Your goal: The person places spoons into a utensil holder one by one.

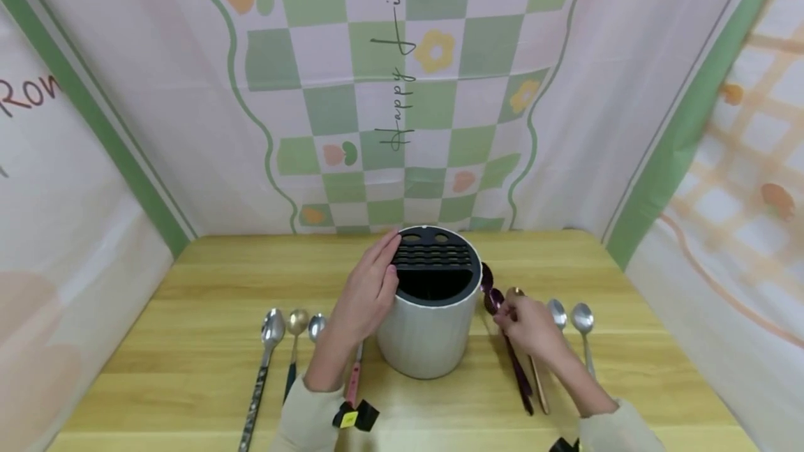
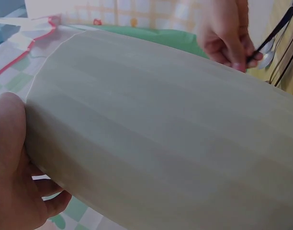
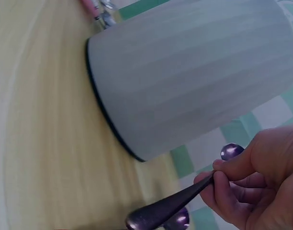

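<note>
Your right hand (image 1: pixel 530 330) pinches a glossy dark purple spoon (image 3: pixel 173 204) at its narrow neck, the thumb and fingers closed tight, the handle broadening to a rounded end over the table (image 1: pixel 207 284). A second dark purple spoon lies close by, making two; where they overlap, you cannot tell which bowl belongs to which handle in the head view. Just beyond, your left hand (image 1: pixel 364 291) lies against the side and rim of one utensil holder (image 1: pixel 427 344), its fingers extended rather than clenched, the thumb at the rim.

The holder stands upright mid-table, to the left of the purple spoons: a pale, faintly ribbed cylinder with a dark band at its base and one black top insert (image 1: pixel 440 257), with two rounded holes, rows of slots and one large half-round opening.

To the right of the purple pair you have one gold-toned utensil (image 1: pixel 540 390), partly hidden by your hand, and two silver spoons (image 1: pixel 583 319). Four more line your left: a long spoon with a dark patterned handle (image 1: pixel 273 326), a gold-bowled spoon (image 1: pixel 297 321), a silver spoon (image 1: pixel 317 327) and a pink-handled utensil (image 1: pixel 354 383), its head out of sight. Behind hangs one green-and-white checkered cloth (image 1: pixel 433 103) lettered "Happy Life."
</note>
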The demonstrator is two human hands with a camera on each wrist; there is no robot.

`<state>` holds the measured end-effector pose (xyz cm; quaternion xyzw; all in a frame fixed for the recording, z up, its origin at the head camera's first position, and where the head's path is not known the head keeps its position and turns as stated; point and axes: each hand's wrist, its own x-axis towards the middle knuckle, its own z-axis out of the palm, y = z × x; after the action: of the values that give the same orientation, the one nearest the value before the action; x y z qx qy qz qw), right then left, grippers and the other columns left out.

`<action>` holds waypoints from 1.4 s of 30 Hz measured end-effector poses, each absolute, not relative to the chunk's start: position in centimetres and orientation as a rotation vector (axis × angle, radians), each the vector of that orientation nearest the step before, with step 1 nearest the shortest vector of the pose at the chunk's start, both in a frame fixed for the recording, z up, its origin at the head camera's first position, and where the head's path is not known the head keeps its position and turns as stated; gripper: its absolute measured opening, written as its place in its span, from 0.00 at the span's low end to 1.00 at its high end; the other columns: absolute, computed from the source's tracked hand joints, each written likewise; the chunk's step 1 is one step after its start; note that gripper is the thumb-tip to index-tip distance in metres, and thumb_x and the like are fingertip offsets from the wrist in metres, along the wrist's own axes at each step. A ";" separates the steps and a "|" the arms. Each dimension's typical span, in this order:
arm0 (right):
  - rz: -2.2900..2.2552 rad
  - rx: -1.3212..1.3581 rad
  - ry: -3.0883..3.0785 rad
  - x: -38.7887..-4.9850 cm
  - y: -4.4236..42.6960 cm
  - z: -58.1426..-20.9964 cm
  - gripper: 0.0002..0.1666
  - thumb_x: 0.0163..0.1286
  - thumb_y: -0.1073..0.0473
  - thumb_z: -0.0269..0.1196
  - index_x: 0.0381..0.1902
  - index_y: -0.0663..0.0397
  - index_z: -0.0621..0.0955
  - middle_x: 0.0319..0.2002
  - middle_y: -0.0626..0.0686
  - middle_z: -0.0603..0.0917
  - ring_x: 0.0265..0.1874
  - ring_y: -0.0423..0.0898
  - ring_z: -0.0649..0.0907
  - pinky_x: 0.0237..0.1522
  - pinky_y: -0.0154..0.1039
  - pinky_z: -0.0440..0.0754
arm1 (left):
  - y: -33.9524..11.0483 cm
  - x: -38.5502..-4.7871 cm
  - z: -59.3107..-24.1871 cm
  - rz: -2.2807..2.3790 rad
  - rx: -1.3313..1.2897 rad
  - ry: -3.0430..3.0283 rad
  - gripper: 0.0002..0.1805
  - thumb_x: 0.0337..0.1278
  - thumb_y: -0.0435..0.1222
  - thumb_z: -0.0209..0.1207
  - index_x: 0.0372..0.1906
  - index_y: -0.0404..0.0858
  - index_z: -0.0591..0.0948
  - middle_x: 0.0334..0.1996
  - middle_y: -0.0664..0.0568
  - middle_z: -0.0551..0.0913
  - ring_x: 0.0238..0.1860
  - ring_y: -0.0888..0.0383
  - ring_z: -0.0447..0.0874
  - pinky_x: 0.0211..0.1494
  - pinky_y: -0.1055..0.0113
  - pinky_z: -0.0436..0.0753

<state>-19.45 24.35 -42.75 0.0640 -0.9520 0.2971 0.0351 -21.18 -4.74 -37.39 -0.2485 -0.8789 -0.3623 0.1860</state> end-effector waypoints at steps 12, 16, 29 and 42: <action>1.009 0.137 -2.823 -18.7 24.7 -39.8 0.04 0.67 0.67 0.63 0.36 0.65 0.83 0.26 0.53 0.86 0.23 0.44 0.82 0.18 0.30 0.77 | -4.7 -21.2 -37.6 -1.013 -0.691 -2.479 0.28 0.73 0.36 0.42 0.74 0.34 0.65 0.77 0.48 0.62 0.76 0.50 0.61 0.79 0.55 0.63; 1.007 0.124 -2.801 -18.4 24.6 -39.0 0.05 0.66 0.68 0.63 0.37 0.66 0.83 0.28 0.54 0.87 0.24 0.43 0.83 0.21 0.30 0.80 | -4.8 -21.3 -37.5 -1.010 -0.690 -2.480 0.28 0.73 0.36 0.42 0.74 0.34 0.65 0.77 0.48 0.62 0.76 0.49 0.62 0.79 0.55 0.63; 0.971 0.140 -2.718 -17.5 24.1 -36.3 0.05 0.67 0.69 0.63 0.40 0.65 0.83 0.32 0.56 0.86 0.30 0.47 0.87 0.29 0.31 0.85 | -4.7 -21.3 -37.5 -1.017 -0.677 -2.503 0.28 0.73 0.37 0.42 0.74 0.35 0.65 0.77 0.49 0.62 0.77 0.51 0.61 0.79 0.56 0.63; 0.917 0.178 -2.577 -17.1 23.2 -33.6 0.05 0.66 0.68 0.66 0.39 0.66 0.83 0.32 0.58 0.87 0.33 0.53 0.88 0.37 0.39 0.89 | -4.7 -21.1 -37.5 -1.021 -0.673 -2.502 0.28 0.73 0.36 0.42 0.75 0.36 0.64 0.77 0.51 0.61 0.77 0.53 0.59 0.79 0.57 0.63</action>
<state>-17.08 23.21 -33.64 0.0637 -0.9213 0.3279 0.1989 -21.11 -4.70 -37.47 -0.2378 -0.8842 -0.3608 0.1776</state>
